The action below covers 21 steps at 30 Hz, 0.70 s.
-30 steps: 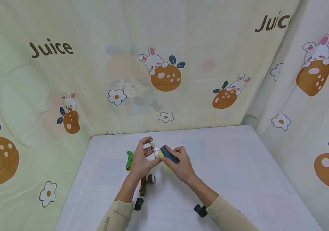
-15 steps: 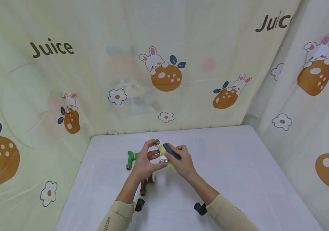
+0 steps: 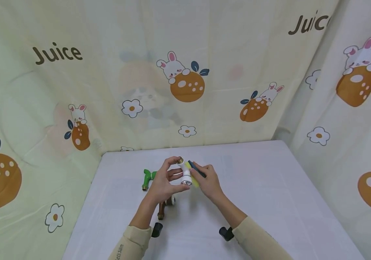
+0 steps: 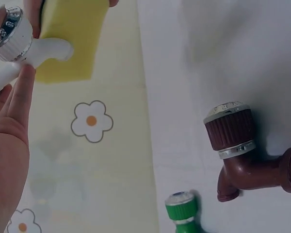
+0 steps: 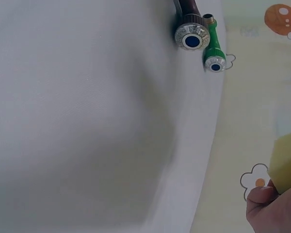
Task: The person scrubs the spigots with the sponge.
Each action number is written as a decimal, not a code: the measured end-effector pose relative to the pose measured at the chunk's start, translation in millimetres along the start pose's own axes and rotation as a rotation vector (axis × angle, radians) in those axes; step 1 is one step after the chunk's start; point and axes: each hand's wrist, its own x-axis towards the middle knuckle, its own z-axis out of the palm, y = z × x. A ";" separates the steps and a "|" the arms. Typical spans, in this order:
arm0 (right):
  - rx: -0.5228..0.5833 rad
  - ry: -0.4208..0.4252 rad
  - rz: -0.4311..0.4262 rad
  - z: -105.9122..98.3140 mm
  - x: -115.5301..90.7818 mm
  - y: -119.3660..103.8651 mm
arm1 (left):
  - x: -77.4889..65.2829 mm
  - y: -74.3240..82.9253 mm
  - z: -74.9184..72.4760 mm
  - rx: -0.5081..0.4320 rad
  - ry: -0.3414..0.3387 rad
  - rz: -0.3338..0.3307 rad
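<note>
Your left hand (image 3: 162, 184) gripped the white tap (image 3: 186, 174) end to end above the table (image 3: 254, 187), likely baring its side for the sponge (image 4: 77, 26) your right hand (image 3: 210, 183) pinched; contact was unclear.

In the head view, your left hand (image 3: 162, 183) hides the three o'clock side of the green tap (image 3: 147, 178) and the twelve o'clock end of the brown tap (image 3: 161, 211). Your right hand (image 3: 209, 183) covers some of the sponge (image 3: 197, 169). The writing on your left sleeve (image 3: 132, 240) is too small to read well. In the left wrist view, the edge cuts off the white tap (image 4: 39, 51) at ten o'clock. In the right wrist view, your right hand runs off at four o'clock.
</note>
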 end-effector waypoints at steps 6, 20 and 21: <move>-0.036 -0.023 0.027 -1.3 2.0 4.1 | -0.6 2.3 -1.4 -0.014 0.001 -0.026; 0.066 0.119 -0.116 5.8 -6.2 6.7 | 4.1 2.4 -12.1 -0.065 0.175 -0.022; 0.088 0.128 -0.154 6.6 -8.3 5.0 | 4.1 2.4 -13.2 -0.065 0.188 -0.026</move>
